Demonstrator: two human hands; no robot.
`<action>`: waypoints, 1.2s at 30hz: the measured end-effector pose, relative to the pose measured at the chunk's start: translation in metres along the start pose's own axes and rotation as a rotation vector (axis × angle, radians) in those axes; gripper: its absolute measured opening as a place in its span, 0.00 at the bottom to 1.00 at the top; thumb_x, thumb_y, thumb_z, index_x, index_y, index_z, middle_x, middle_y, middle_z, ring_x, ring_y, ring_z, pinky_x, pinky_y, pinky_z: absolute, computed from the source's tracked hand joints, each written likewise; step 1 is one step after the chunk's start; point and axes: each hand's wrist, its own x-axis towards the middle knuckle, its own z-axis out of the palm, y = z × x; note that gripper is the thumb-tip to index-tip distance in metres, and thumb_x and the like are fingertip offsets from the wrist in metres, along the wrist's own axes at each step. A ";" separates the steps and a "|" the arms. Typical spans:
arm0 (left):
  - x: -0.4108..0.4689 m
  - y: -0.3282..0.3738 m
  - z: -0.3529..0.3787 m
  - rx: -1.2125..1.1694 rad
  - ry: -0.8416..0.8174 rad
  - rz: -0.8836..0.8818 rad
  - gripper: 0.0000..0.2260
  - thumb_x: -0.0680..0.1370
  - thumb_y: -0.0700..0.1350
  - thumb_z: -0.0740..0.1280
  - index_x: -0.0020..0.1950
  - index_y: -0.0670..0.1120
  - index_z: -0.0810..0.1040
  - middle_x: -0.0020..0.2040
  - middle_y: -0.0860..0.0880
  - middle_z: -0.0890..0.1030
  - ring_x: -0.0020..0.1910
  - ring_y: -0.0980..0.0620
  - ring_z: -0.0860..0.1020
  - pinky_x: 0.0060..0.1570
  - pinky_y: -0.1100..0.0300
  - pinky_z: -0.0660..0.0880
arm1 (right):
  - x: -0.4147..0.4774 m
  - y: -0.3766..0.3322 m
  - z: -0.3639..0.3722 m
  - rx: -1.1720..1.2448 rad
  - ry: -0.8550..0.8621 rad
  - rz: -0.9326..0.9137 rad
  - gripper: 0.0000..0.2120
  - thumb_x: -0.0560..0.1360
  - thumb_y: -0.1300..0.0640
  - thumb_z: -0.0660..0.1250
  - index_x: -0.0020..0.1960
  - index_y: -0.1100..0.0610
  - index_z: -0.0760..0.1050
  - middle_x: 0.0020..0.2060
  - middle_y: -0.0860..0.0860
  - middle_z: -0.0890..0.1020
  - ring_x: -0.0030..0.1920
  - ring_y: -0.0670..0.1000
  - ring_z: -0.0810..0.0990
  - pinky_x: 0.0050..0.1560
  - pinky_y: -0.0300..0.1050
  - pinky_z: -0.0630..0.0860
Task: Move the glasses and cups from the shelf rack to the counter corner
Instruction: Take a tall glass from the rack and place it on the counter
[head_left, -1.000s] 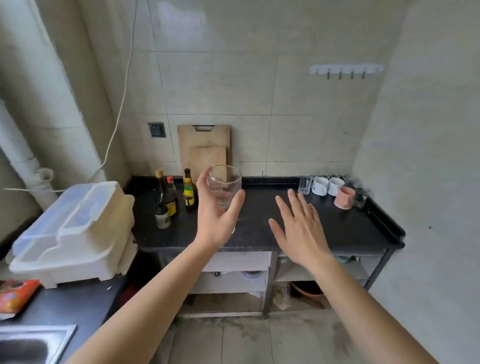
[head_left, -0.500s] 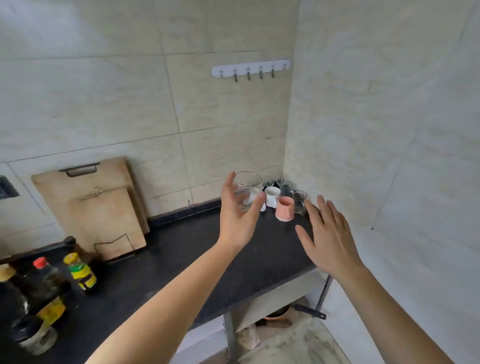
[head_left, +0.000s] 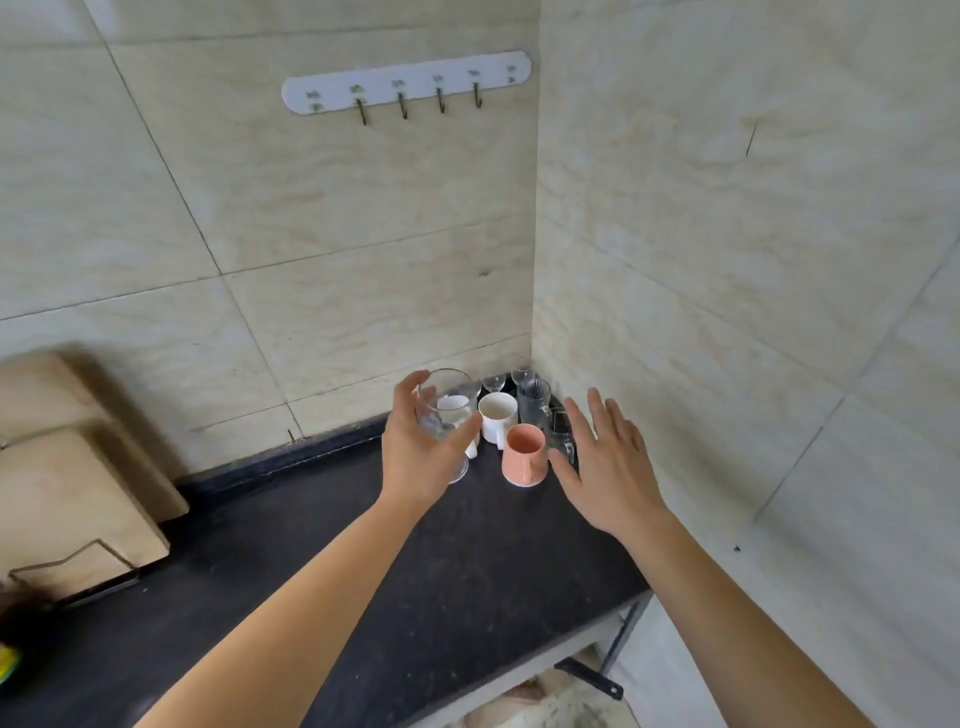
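My left hand (head_left: 415, 457) grips a clear round glass (head_left: 447, 410), held just above the black counter (head_left: 363, 571) beside the cluster in the corner. That cluster holds a pink cup (head_left: 523, 454), a white mug (head_left: 497, 415), another white cup partly hidden behind the held glass, a ribbed clear glass (head_left: 534, 400), a small glass mug (head_left: 562, 439) and stemmed glasses (head_left: 493, 383) against the wall. My right hand (head_left: 608, 462) hovers open, fingers spread, just right of the pink cup and in front of the small glass mug.
Wooden cutting boards (head_left: 67, 467) lean on the back wall at the left in a wire holder. A white hook rail (head_left: 408, 83) hangs on the wall above. The side wall closes off the right of the counter. A lower shelf frame (head_left: 592, 675) shows under the counter's front edge.
I have moved closer to the corner. My left hand has carried the glass forward and lower, next to the cups. My right hand has followed toward the pink cup, still holding nothing.
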 end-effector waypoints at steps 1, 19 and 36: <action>0.007 -0.005 0.004 0.023 0.004 -0.018 0.34 0.65 0.56 0.76 0.68 0.58 0.66 0.56 0.61 0.77 0.55 0.56 0.79 0.55 0.55 0.76 | 0.011 0.004 0.007 0.012 -0.020 -0.008 0.32 0.83 0.41 0.52 0.82 0.53 0.50 0.81 0.58 0.50 0.81 0.61 0.52 0.77 0.58 0.55; 0.109 -0.176 0.069 0.186 -0.113 -0.343 0.29 0.67 0.53 0.78 0.65 0.58 0.69 0.56 0.57 0.78 0.53 0.53 0.78 0.50 0.54 0.78 | 0.107 0.008 0.160 -0.003 -0.447 0.018 0.36 0.82 0.42 0.56 0.82 0.52 0.44 0.82 0.57 0.45 0.81 0.62 0.49 0.77 0.58 0.56; 0.145 -0.224 0.130 0.292 -0.211 -0.444 0.31 0.67 0.50 0.79 0.65 0.56 0.67 0.56 0.57 0.77 0.54 0.53 0.79 0.51 0.59 0.78 | 0.138 0.050 0.245 -0.009 -0.532 -0.216 0.40 0.80 0.45 0.61 0.81 0.49 0.39 0.81 0.59 0.45 0.80 0.63 0.40 0.75 0.59 0.64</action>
